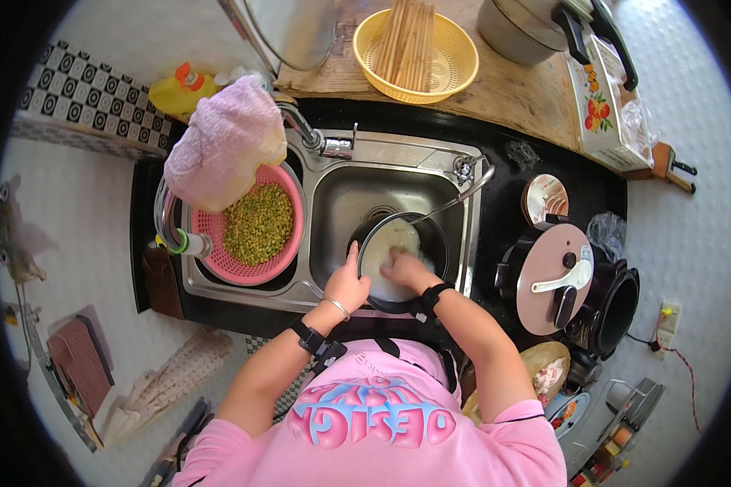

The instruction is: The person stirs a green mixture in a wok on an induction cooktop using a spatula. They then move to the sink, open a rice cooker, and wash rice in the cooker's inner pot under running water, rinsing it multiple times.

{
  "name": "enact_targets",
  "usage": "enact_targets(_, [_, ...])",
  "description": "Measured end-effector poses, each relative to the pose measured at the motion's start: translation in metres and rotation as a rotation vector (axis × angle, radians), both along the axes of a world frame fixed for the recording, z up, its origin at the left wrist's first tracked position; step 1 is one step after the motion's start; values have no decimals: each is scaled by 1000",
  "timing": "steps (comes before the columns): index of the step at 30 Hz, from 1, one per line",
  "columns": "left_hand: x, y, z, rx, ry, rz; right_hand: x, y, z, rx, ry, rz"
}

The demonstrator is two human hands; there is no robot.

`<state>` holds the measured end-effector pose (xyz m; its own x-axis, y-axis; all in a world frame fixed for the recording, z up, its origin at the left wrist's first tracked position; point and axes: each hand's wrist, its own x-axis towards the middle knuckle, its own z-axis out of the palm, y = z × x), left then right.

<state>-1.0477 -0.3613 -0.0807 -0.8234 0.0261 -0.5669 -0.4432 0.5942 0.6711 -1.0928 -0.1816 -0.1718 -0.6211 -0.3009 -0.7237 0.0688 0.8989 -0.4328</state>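
Observation:
A dark round cooking pot [443, 259] sits in the right-hand basin of the steel sink [347, 182]. Cloudy, whitish water [381, 252] fills part of it, and what lies beneath cannot be made out. My left hand [348, 281] grips the pot's left rim. My right hand [406, 269] reaches inside, its fingertips down in the water; whether they hold anything is hidden. From the right, a thin curved tap [478, 184] extends over the pot, with a stream apparently running from it into the water.
Left, a pink colander [292, 243] holds green beans [259, 225] under a cloth-draped faucet [225, 146]. Behind the sink, a yellow basket [457, 55] of chopsticks [405, 45] stands on a wooden board [505, 91]. A lidded cooker [536, 255] with a white spoon [566, 279] is at right.

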Motion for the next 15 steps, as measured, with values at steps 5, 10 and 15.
enact_targets(5, [0, 0, 1, -38, 19, -9, 18, -21, -16, -268, -219, -163])
enact_targets(10, [0, -4, 8, -4, -34, 21, 1, -46, 37, -621, -577, -723])
enact_targets(15, [2, -4, 4, 53, -30, 51, -16, -37, 33, -748, -628, -1024])
